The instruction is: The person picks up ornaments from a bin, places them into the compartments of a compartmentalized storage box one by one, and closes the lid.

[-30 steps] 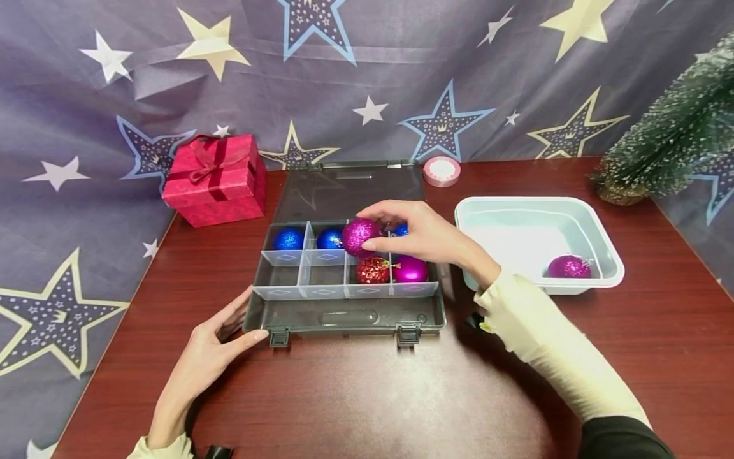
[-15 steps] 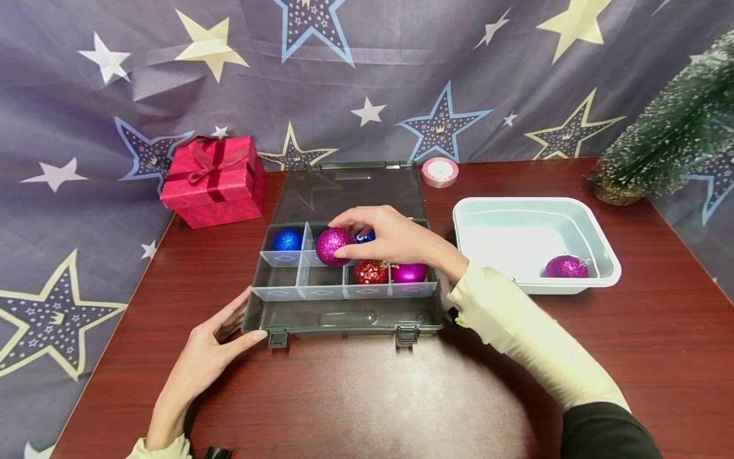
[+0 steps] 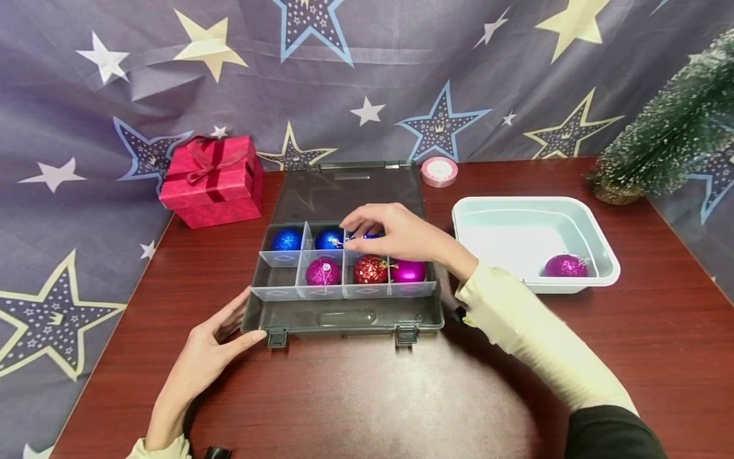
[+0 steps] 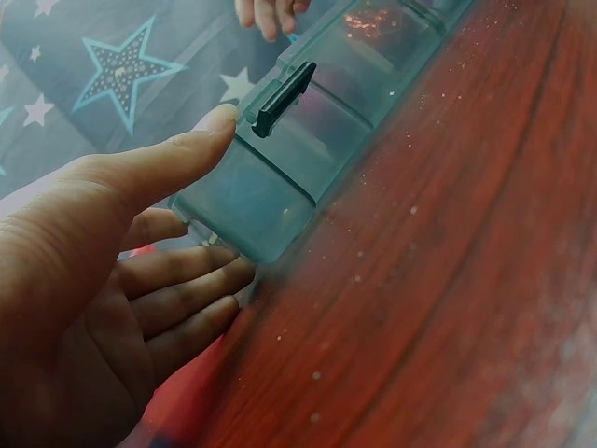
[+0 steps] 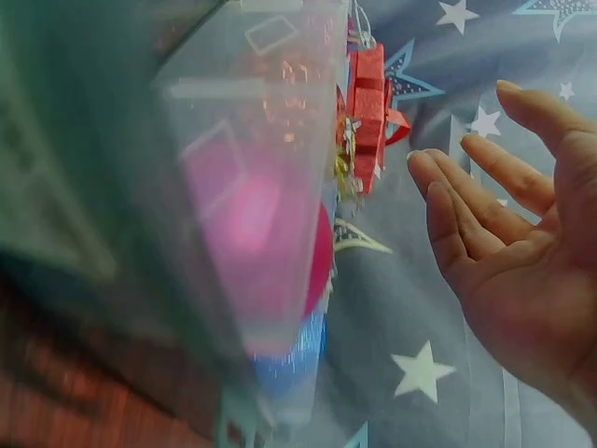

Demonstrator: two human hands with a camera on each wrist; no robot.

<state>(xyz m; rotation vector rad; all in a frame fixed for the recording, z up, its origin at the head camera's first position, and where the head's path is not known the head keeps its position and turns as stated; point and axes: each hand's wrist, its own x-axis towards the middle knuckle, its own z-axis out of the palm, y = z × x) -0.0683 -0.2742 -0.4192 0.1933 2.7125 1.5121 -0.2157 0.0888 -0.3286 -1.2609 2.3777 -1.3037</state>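
Note:
A grey translucent compartment case [image 3: 344,317] lies with its lid [image 3: 355,191] tipped back. My left hand [image 3: 209,350] rests at its front left corner, thumb by the front edge, fingers straight along the side, as the left wrist view also shows. My right hand [image 3: 401,236] hovers over the back row, fingers loosely bent and holding nothing; the right wrist view agrees. A glittery magenta bauble [image 3: 323,272] sits in a front-row compartment, beside a red bauble [image 3: 370,270] and a glossy magenta bauble [image 3: 408,271]. Behind are a blue bauble [image 3: 286,240] and others, one partly hidden by my hand.
Right of the case stands a pale tub [image 3: 516,220] with another glittery magenta bauble [image 3: 566,266] inside. A red gift box [image 3: 212,185] stands at the back left, a ribbon roll [image 3: 439,171] behind the case. A small frosted tree [image 3: 659,140] is at the far right.
My right hand carried the glittery magenta bauble left over the case and let it go in the front row, then drew back slightly right. My left hand stayed put.

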